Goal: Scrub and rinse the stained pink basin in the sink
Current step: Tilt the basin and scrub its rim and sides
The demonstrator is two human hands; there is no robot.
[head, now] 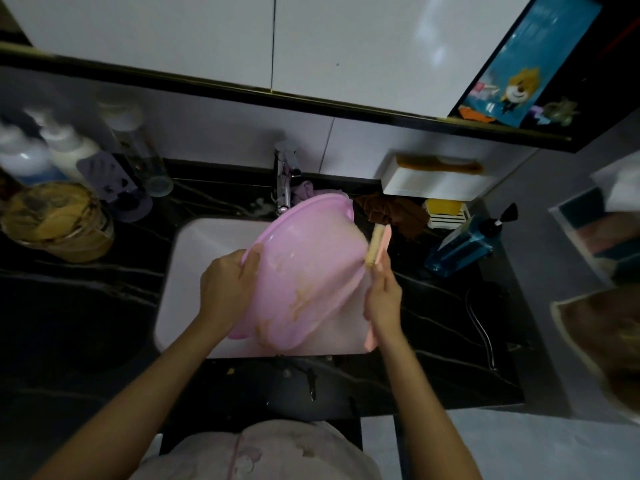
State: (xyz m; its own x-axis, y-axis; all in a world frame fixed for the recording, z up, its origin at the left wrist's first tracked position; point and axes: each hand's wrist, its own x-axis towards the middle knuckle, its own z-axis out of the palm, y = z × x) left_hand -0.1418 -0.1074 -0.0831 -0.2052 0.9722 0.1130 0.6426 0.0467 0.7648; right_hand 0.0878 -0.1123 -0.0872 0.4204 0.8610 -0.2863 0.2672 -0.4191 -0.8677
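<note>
Dim room: black veined counter (pixel 86 306) below white wall cabinets (pixel 173 36), white sink (pixel 207 237) sunk at centre. Tilted over the sink, pink basin (pixel 311 258), yellowish stains toward 6 o'clock, rim near the faucet (pixel 284 188) at 12. Left hand (pixel 225 289) curled over the rim at 9 o'clock; right hand (pixel 382 299) wrapped round a brush (pixel 375 244), bristles against the basin at 3. Blurred bottles (pixel 65 147) at 10. At 9, round tub (pixel 79 247), contents yellowish, unclear.

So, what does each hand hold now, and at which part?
The left hand grips the pink basin by its left rim. The right hand holds the brush around the middle of its pink handle.
</note>
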